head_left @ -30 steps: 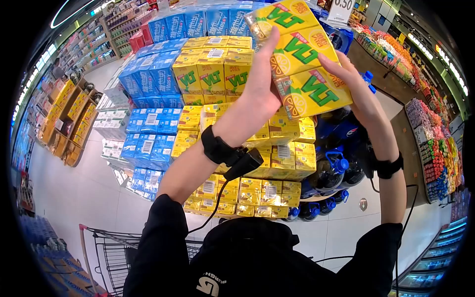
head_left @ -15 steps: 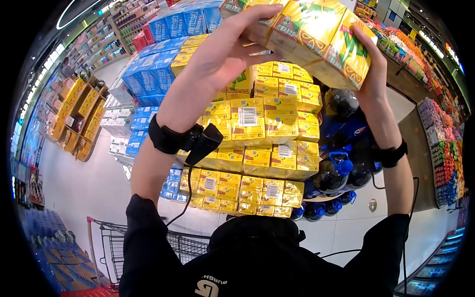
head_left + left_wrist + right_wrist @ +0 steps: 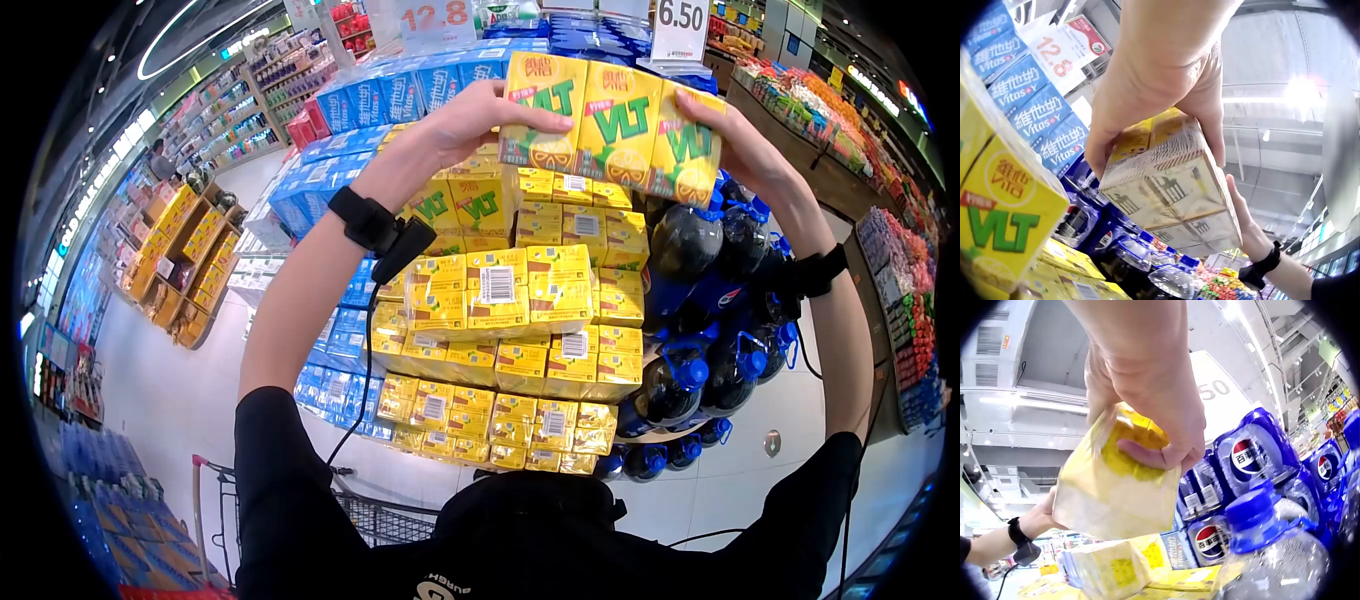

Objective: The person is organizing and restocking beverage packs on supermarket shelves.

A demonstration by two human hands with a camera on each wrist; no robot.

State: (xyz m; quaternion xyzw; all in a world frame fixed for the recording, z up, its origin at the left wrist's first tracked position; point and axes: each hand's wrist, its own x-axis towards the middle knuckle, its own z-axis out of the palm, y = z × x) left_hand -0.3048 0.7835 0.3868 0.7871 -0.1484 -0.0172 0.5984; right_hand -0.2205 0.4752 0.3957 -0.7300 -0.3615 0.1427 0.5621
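A shrink-wrapped pack of yellow VLT lemon drink cartons point(image 3: 615, 125) is held up between both hands, high above the stacked display. My left hand point(image 3: 465, 125) grips the pack's left end, with the thumb lying across the printed front. At the other end my right hand point(image 3: 745, 145) holds on, its thumb near the upper corner. The left wrist view shows the pack's pale underside point(image 3: 1175, 200) under the plastic wrap. In the right wrist view a finger of the right hand point(image 3: 1147, 394) curls over the yellow end. More yellow VLT packs point(image 3: 500, 290) are stacked below.
Blue Vitasoy packs point(image 3: 395, 95) are stacked on the left of the display. Large dark cola bottles with blue caps point(image 3: 690, 370) stand at its right. A price sign point(image 3: 682, 30) rises behind. A wire cart point(image 3: 385, 520) is close by me at the lower left.
The pack swung up and its front tilted away at mid-interval; now it is lower again and nearly level, front toward me. Both hands kept hold, the left shifting to the pack's left end.
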